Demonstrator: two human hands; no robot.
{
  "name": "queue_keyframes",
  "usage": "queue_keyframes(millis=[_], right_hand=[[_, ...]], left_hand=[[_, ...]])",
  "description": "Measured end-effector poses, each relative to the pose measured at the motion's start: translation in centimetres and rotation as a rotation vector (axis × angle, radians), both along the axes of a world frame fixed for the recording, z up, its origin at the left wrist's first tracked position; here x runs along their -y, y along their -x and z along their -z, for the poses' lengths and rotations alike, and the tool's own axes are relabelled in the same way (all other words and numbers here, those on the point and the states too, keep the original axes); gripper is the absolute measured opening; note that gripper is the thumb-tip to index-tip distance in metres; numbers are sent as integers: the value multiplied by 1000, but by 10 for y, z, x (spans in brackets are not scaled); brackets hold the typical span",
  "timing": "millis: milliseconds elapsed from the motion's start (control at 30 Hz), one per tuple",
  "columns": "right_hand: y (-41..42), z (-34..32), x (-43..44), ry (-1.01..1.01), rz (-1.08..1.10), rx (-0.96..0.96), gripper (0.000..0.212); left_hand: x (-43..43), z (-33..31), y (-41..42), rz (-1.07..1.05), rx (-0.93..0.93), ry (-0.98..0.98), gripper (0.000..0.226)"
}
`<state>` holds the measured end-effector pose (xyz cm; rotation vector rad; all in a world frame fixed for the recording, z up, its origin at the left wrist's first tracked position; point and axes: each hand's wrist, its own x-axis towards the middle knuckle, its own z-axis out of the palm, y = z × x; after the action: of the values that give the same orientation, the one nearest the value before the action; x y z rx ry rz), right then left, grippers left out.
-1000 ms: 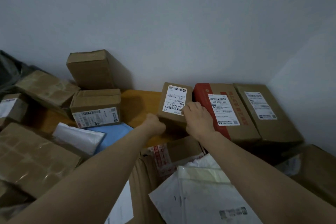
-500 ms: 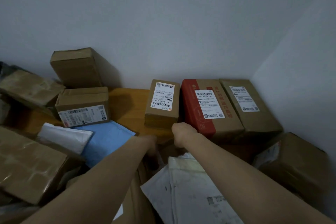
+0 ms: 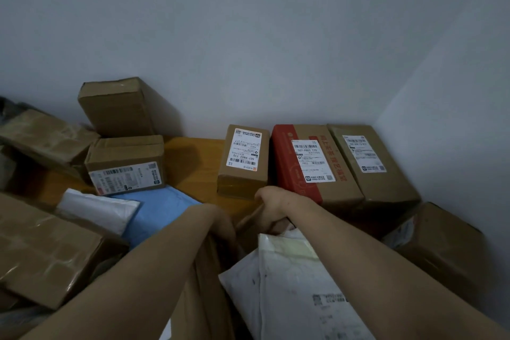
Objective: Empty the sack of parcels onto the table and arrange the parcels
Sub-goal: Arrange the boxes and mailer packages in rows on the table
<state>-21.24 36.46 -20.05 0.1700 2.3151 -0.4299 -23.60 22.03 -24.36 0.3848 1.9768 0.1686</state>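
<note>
Three labelled parcels stand in a row at the back right of the wooden table (image 3: 198,163): a small brown box (image 3: 242,182), a red and brown box (image 3: 292,174) and a longer brown box (image 3: 386,185). My right hand (image 3: 271,205) is just in front of the small box, its fingers curled over the edge of a brown parcel (image 3: 248,223) that lies low at the table's front. My left hand (image 3: 225,225) reaches down beside the same parcel, its fingers hidden. A white mailer bag (image 3: 289,284) lies under my right forearm.
On the left, a labelled box (image 3: 124,152) sits in front of a tilted box (image 3: 118,107), with a blue mailer (image 3: 162,210), a white mailer (image 3: 96,208) and a large taped box (image 3: 41,251) nearer me. Another brown box (image 3: 441,246) sits low at right. Walls close off the back and right.
Both hands let go of the small labelled box, left beside the red one, and drew back toward me and down to the brown parcel at the table's front.
</note>
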Motion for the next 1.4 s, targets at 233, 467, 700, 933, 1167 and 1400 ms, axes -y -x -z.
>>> queue_keyframes(millis=[233,467,700,933,1167,1400], right_hand=[[23,-76,-1,84,-30,-148,42],[38,-165,15,120,36,-482,38],[41,-145,64,37,114,-928,54],[48,-79,95,-221,13,-1030,62],[64,-37,141,-249,-14,-1149,49],[65,8,171,-71,-89,-1118,63]], left_hand=[[27,-59,17,-201,-102,-256,48],[77,-108,34,-973,-275,-702,31],[89,-124,38,-1509,-55,-955,35],[91,-104,43,-1592,2,-987,55],[100,-74,64,-1358,-471,-958,43],[105,-49,81,-1384,-486,-718,38]])
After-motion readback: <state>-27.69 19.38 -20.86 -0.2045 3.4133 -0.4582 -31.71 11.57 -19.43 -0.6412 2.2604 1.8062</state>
